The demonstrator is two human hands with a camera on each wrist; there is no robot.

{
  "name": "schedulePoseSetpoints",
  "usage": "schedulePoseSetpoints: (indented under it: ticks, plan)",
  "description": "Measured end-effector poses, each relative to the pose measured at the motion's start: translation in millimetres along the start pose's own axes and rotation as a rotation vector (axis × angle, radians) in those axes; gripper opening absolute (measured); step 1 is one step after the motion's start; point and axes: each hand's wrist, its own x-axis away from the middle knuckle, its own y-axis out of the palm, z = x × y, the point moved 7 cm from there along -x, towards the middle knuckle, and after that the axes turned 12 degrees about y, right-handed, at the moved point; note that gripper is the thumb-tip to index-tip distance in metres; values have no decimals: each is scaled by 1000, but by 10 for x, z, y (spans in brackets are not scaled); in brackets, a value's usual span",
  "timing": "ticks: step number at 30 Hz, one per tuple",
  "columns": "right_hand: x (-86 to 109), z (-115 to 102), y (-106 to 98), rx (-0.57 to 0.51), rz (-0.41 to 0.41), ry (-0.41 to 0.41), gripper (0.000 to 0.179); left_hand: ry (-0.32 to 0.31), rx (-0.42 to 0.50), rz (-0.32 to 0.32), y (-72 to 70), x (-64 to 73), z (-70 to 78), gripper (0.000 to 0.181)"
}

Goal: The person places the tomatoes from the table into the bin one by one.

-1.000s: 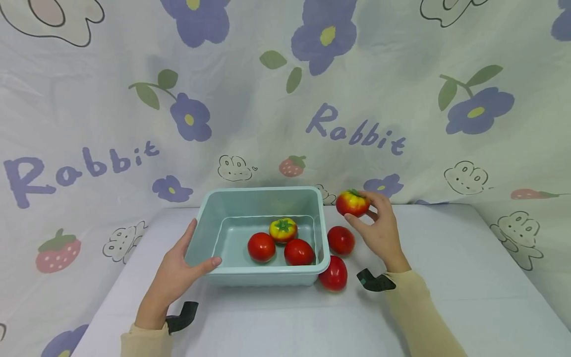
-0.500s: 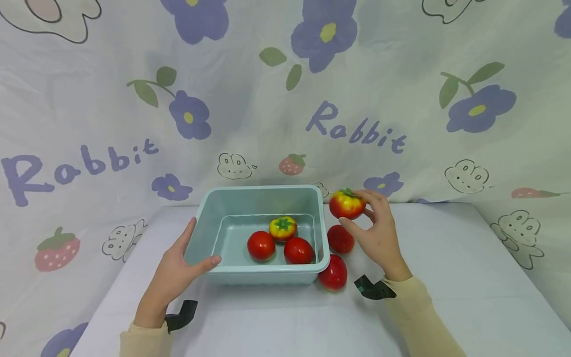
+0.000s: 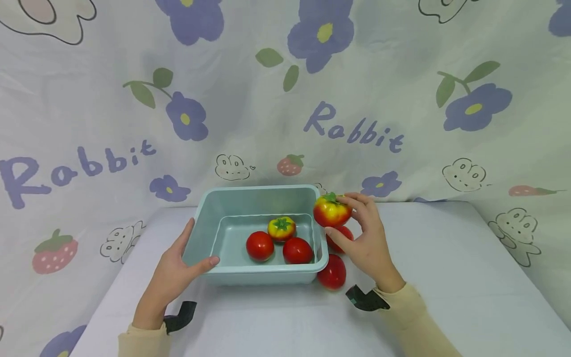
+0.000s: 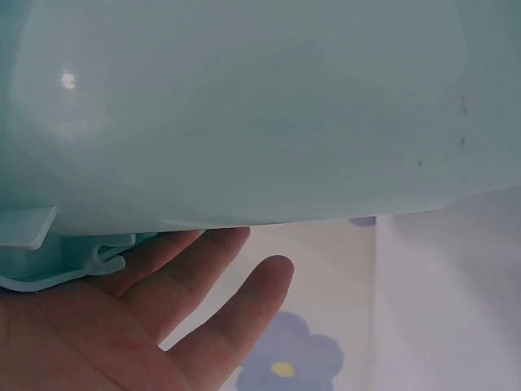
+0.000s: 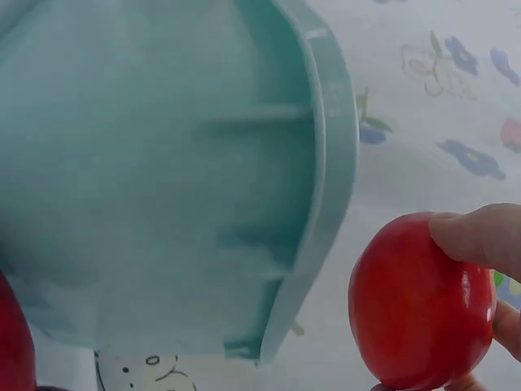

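Note:
My left hand (image 3: pixel 173 272) holds the light blue-green plastic bin (image 3: pixel 263 270) at its near left corner, thumb over the rim and other fingers along the outside. In the left wrist view, those fingers (image 4: pixel 195 301) extend beneath the rim, beside the wall. My right hand (image 3: pixel 363 238) pinches a red-and-yellow tomato (image 3: pixel 330 212) by its side, green stem end up, at the bin's right rim. From the right wrist, only the red underside of this tomato (image 5: pixel 419 305) shows. Inside the bin sit another red-and-yellow tomato (image 3: pixel 282 229) and two red tomatoes (image 3: pixel 260 246).
Outside the bin's right wall, two more red fruits lie on the white tabletop (image 3: pixel 446 258): a nearer one (image 3: pixel 332 272) and a farther one (image 3: pixel 342 241) partly covered by the right hand. A patterned cloth (image 3: pixel 250 99) hangs behind the table.
My right hand has carried the red-and-yellow tomato leftward, from right of the bin to its right rim. The left hand and the bin have stayed in place.

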Motion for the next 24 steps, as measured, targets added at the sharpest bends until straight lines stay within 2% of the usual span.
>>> schedulePoseSetpoints:
  ticks: [16, 24]
  plan:
    - [185, -233, 304, -12, -113, -126, 60, -9, -4, -1, 1, -2, -41, 98]
    - [239, -209, 430, -8, -142, -123, 61, -26, -7, 1, -1, -10, -33, 101]
